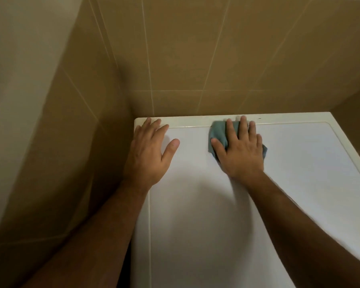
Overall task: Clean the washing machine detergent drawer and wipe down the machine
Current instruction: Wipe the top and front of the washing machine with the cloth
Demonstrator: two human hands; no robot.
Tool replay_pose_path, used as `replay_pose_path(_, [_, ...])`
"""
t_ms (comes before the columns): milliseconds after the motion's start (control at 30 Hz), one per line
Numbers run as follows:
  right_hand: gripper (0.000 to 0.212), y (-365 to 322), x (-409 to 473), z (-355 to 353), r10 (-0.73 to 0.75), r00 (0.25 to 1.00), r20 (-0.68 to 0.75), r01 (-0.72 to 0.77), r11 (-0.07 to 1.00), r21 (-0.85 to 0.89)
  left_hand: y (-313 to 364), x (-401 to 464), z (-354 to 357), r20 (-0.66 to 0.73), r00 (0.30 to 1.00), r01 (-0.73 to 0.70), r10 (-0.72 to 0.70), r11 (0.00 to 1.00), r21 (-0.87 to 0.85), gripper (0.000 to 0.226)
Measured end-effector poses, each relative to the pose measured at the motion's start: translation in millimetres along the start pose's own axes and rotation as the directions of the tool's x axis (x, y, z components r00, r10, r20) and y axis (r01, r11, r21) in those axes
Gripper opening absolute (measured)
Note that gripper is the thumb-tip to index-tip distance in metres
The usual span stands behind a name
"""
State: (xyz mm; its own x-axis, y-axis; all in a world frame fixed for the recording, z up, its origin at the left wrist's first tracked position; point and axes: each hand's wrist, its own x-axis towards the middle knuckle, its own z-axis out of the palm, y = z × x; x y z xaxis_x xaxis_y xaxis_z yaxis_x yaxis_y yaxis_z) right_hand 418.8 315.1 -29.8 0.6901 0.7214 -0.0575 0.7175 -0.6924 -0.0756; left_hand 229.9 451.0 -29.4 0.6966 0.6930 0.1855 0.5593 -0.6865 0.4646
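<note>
Tan tiled walls close in a corner, and the white top of the washing machine fills the lower part of the view beneath them. A small blue-grey cloth lies on that top near its back edge, flattened under the right hand. The hand is spread with straight fingers pressing down on the cloth; cloth shows past the thumb on the left and as a small corner by the little finger on the right. The fingertips reach the raised cream rim that runs along the back, just short of the wall.

Left of that hand, well apart from it, the left hand rests flat on the machine's back left corner, fingers straight and relaxed, holding nothing. Its fingertips touch the rim, and its outer side sits at the machine's left edge, beside the side wall.

Between the two hands the white panel is bare, and more bare panel stretches to the right of the cloth as far as the machine's right edge. Both forearms reach in from below. The panel looks smooth and matt, with soft shadows under the arms.
</note>
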Motion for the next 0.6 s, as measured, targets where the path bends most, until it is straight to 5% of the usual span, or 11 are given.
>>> replay_pose_path(133, [0.071,-45.2,29.3,2.1,0.048,0.999,-0.012,-0.047,0.998,0.03,0.6,2.0,-2.0,0.027,0.999,0.025,-0.024,1.0,-0.005,0.079])
replay_pose_path(367, [0.061,-122.0,44.0,3.8,-0.302,0.951,0.067,0.303,0.953,-0.015,3.9,1.9,-5.9,-0.042,0.999,-0.029,0.025,0.994,-0.102,0.074])
replay_pose_path(467, [0.057,-121.2,49.2,5.2,-0.415,0.907,0.064,0.415,0.91,0.011,2.8,3.1,-5.1,-0.029,0.999,-0.02,0.018,0.996,-0.088,0.075])
replay_pose_path(600, [0.056,-98.2,62.9,2.8,-0.387,0.92,0.057,0.386,0.922,0.026,1.6,-2.4,-1.4,-0.052,0.998,-0.032,0.03,0.999,-0.03,0.076])
